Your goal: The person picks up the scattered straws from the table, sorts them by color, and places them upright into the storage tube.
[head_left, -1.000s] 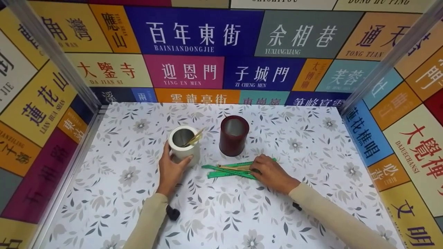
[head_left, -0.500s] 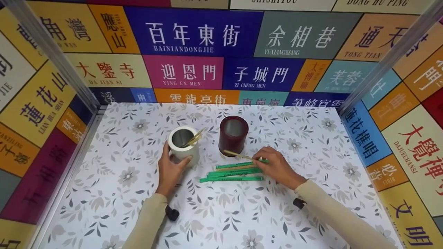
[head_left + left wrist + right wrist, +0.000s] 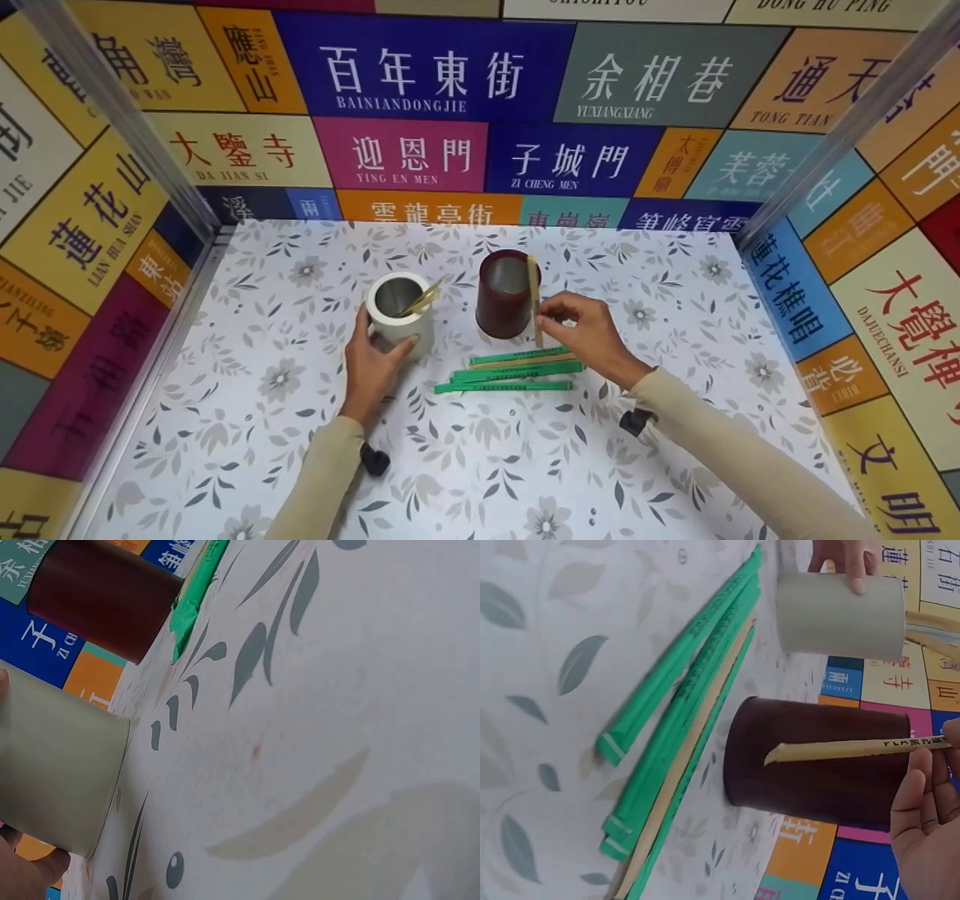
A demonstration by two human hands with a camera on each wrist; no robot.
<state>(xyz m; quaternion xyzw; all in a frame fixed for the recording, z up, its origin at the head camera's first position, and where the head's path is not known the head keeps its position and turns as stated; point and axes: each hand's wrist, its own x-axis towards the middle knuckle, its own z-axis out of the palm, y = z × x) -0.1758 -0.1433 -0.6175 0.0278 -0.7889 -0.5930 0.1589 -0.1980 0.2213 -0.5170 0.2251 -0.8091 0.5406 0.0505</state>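
My left hand grips a white cylindrical canister standing on the table. Two tan sticks or straws lean out of its mouth. With thumb and fingers, my right hand pinches a tan paper-wrapped straw, held nearly upright. In the head view this straw crosses in front of the right side of a dark red cylinder with an open top. Below them lie several green-wrapped straws, with one tan straw among them. Whether the held straw touches the red cylinder, I cannot tell.
The white tabletop has a grey leaf and flower print. Printed panels with large characters stand at the back and both sides. Clear posts rise at the far corners.
My right hand picked the tan straw out of the pile, lifted it and turned it from lying flat to upright beside the red cylinder. The green straws shifted. My left hand stayed on the white canister.
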